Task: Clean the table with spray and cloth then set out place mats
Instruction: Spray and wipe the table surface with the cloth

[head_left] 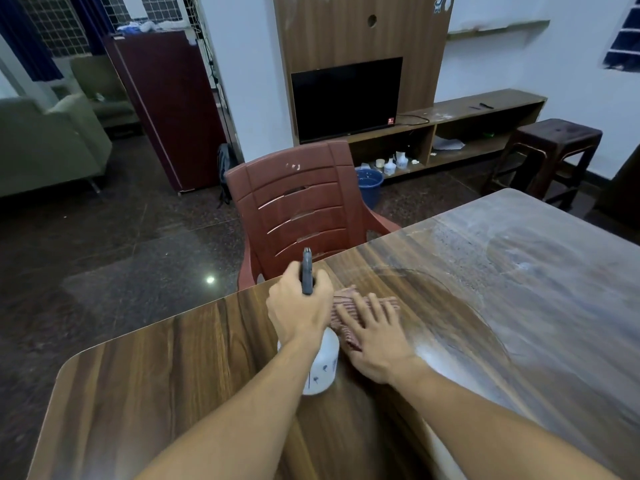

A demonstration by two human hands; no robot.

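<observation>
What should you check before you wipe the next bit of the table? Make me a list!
1. Left hand grips the spray bottle: ok.
2. Right hand lies flat on the cloth: ok.
3. Cloth rests on the table: ok.
4. Nozzle aimed at the tabletop: not ok, it seems to point toward the chair.
5. Liquid left in the bottle: cannot tell.
6. Place mats ready nearby: not ok, none in view.

Left hand (299, 306) around spray bottle (323, 362), right hand (375, 336) flat on cloth (346, 303), wooden table (173, 358).
</observation>
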